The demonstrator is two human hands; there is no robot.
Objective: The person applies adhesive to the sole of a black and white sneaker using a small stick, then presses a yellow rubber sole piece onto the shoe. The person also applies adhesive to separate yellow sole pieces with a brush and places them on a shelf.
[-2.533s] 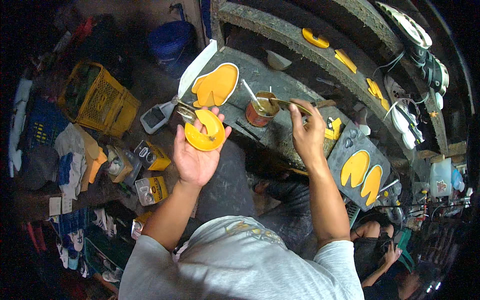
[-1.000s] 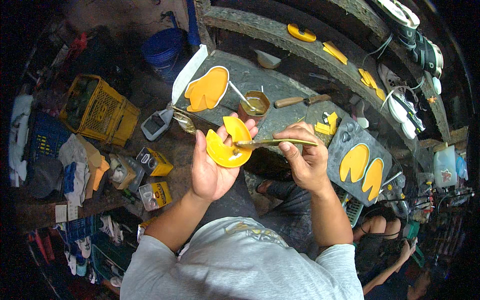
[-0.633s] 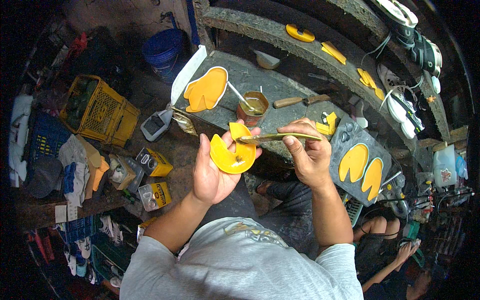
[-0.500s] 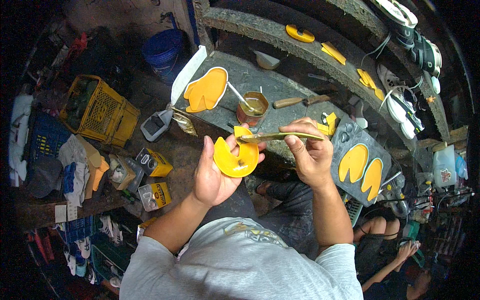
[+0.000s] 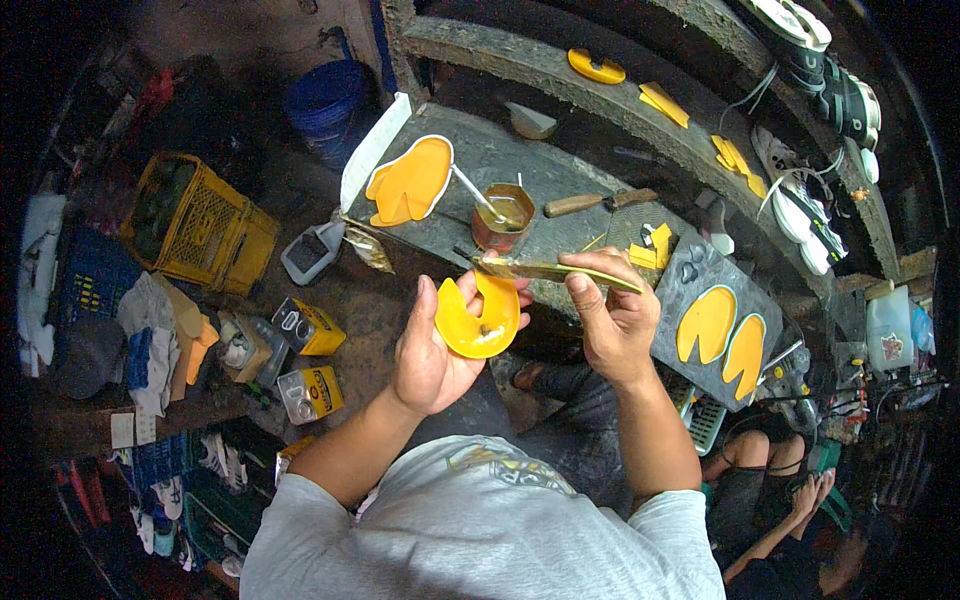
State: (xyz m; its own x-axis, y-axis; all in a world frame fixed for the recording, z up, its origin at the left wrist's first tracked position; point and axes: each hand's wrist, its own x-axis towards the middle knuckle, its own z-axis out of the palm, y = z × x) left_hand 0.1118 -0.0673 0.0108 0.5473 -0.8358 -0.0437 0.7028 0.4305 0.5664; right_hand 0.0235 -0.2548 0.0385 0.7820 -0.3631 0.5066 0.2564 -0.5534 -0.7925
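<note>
My left hand [image 5: 425, 372] holds a curved, notched yellow piece [image 5: 478, 336], its face turned up and glossy with a small dark spot near the middle. The fingers curl behind it, while the thumb stands along its left edge. In my right hand [image 5: 618, 325] a thin, flat brush-like tool [image 5: 550, 271] is pinched between thumb and fingers. Its tip lies at the upper end of the yellow piece; I cannot tell whether it touches. Just beyond, on the bench, stands an open reddish tin [image 5: 497, 238] of amber liquid with a white stick leaning in it.
The grey bench [image 5: 400, 232] carries a white-edged yellow sole shape [image 5: 425, 172] and wooden-handled tools [image 5: 575, 204]. To the right, two yellow sole shapes [image 5: 706, 325] lie on a dark board. Shoes [image 5: 810, 225] sit on the shelves. A yellow crate [image 5: 205, 225] stands left; another person sits lower right.
The yellow piece has turned slightly and shifted a little right in my left hand. My right hand and the tool have moved slightly left, with the tool's tip higher on the piece.
</note>
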